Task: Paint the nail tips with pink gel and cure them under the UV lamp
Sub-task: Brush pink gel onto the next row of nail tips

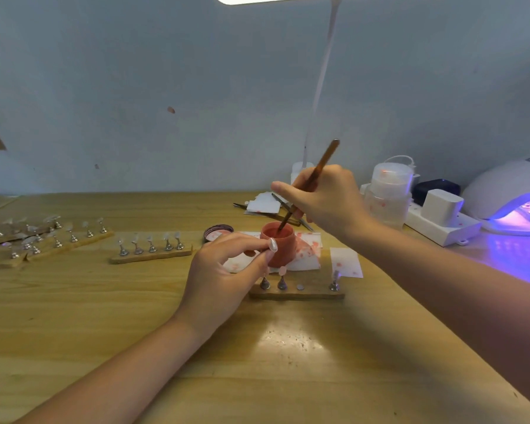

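Fingers of the right hand (325, 197) pinch the thin brown-handled brush (311, 180) mid-shaft, its tip dipped in the small pink gel pot (280, 247) that the left hand (227, 270) holds steady with thumb and fingertips on the wooden table (104, 316); the pot likely light, tippable, best held by its wall.

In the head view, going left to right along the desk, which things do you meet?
Cluster of nail stands → strip of five stands → jar lid → pink gel jar → clear plastic bottle → white power strip → UV lamp.
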